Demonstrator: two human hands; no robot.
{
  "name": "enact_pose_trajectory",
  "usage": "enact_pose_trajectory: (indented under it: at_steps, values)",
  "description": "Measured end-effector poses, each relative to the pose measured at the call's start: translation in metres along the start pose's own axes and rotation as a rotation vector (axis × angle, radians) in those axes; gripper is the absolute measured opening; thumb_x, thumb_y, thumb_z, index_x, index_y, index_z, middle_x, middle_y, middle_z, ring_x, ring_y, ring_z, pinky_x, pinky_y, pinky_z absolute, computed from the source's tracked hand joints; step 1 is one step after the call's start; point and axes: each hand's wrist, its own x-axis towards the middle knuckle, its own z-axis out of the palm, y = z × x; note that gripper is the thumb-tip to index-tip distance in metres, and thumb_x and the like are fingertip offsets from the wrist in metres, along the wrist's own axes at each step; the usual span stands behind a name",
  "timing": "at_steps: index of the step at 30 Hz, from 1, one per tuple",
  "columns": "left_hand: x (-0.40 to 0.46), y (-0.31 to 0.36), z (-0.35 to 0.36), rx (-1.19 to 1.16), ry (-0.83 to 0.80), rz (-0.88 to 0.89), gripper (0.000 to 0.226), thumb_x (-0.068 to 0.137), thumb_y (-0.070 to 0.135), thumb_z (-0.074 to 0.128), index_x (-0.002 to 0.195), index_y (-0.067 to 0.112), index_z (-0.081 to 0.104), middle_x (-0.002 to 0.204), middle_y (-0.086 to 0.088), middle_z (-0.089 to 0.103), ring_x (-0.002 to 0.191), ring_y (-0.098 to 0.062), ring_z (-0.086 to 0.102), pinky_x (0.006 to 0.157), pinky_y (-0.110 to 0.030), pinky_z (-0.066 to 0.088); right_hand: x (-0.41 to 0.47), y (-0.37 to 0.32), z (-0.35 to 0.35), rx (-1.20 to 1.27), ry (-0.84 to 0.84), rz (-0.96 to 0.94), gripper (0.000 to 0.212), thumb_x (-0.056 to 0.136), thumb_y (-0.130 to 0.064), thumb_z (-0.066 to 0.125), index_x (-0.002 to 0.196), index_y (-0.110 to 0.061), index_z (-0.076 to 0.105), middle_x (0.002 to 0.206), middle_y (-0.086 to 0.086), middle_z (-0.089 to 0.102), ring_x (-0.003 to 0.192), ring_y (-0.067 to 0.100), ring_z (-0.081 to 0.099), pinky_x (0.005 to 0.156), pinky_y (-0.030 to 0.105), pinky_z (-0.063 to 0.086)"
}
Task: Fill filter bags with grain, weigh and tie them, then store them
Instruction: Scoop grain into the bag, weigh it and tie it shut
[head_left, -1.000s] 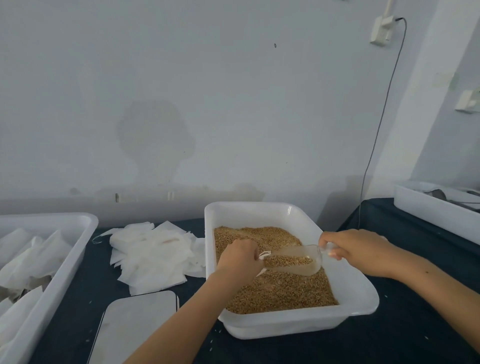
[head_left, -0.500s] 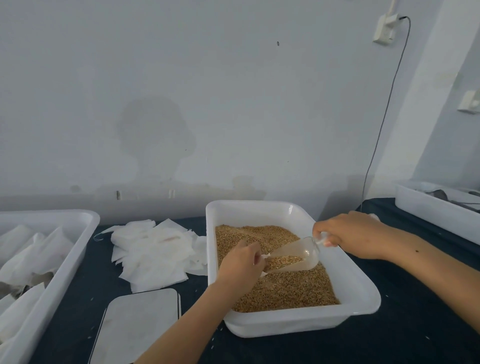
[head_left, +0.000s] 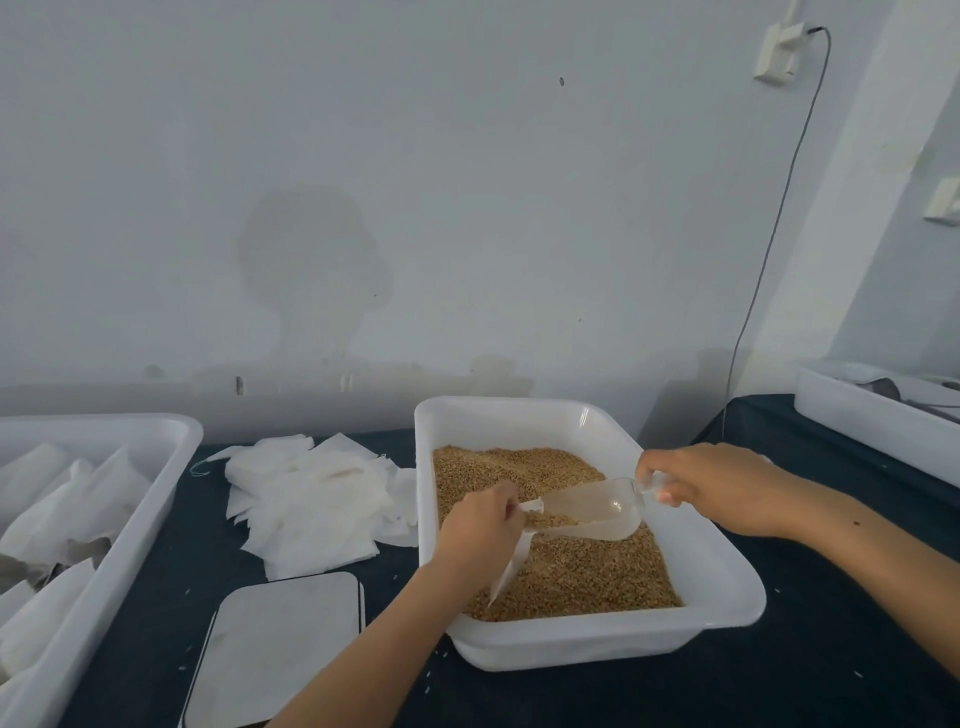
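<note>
Far left, a white plastic tub holds limp white bags. Flat papery filter bags lie heaped on the dark cloth-covered worktop, behind a smooth rounded-rectangle scale plate. The rectangular white tray holds granular tan grain. Above it, the left hand pinches a filter bag mouth; the right hand grips the clear plastic scoop handle, spout at the bag.

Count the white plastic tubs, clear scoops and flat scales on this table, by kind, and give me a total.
White plastic tubs: 3 (grain tub, tub of filled bags at left, tub at right)
Clear plastic scoops: 1, gripped by the right hand
Flat grey scales: 1
Total: 5
</note>
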Motion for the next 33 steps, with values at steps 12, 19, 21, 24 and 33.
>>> enact_pose_trajectory:
  at_steps: [12, 19, 21, 24, 33]
  values:
    - [0.004, -0.003, -0.011, -0.67, 0.041, -0.37, 0.021, 0.097, 0.01, 0.037, 0.076, 0.011, 0.038, 0.075, -0.006, 0.042, 0.075, -0.023, 0.046, 0.066, -0.034, 0.044, 0.006, 0.012, 0.047, 0.323, 0.099, 0.105, 0.009, 0.1, -0.014, 0.034, 0.095, -0.02, 0.039, 0.097, 0.007, 0.054, 0.081, 0.017, 0.049, 0.07, 0.03, 0.042]
    - [0.002, -0.002, -0.009, -0.573, 0.017, -0.309, 0.023, 0.095, 0.011, 0.039, 0.072, 0.014, 0.037, 0.075, -0.005, 0.04, 0.076, -0.021, 0.041, 0.069, -0.035, 0.036, 0.042, -0.026, 0.094, 0.233, 0.116, 0.155, 0.033, 0.093, 0.0, 0.044, 0.125, -0.01, 0.041, 0.11, 0.002, 0.048, 0.086, 0.011, 0.047, 0.067, 0.018, 0.039]
    - [0.001, -0.003, -0.008, -0.537, 0.016, -0.279, 0.023, 0.096, 0.012, 0.039, 0.073, 0.013, 0.038, 0.073, -0.002, 0.039, 0.073, -0.018, 0.039, 0.067, -0.031, 0.033, 0.051, -0.034, 0.103, 0.242, 0.114, 0.155, 0.041, 0.092, 0.002, 0.044, 0.133, -0.006, 0.038, 0.125, 0.009, 0.048, 0.101, 0.017, 0.051, 0.078, 0.023, 0.042]
    - [-0.001, -0.001, -0.009, -0.506, 0.013, -0.204, 0.025, 0.097, 0.011, 0.041, 0.072, 0.016, 0.04, 0.07, 0.002, 0.04, 0.068, -0.013, 0.037, 0.064, -0.024, 0.03, 0.058, -0.045, 0.113, 0.202, 0.076, 0.161, 0.037, 0.093, -0.001, 0.044, 0.13, -0.007, 0.041, 0.128, 0.01, 0.048, 0.111, 0.022, 0.049, 0.086, 0.027, 0.041]
    - [-0.007, 0.006, -0.019, -0.428, 0.107, 0.06, 0.012, 0.089, 0.012, 0.061, 0.078, 0.013, 0.056, 0.091, -0.006, 0.062, 0.09, -0.019, 0.056, 0.083, -0.029, 0.046, 0.051, -0.065, 0.09, 0.698, 0.231, -0.147, 0.052, 0.084, -0.033, 0.067, 0.129, -0.035, 0.043, 0.129, -0.016, 0.046, 0.12, 0.008, 0.045, 0.094, 0.025, 0.046]
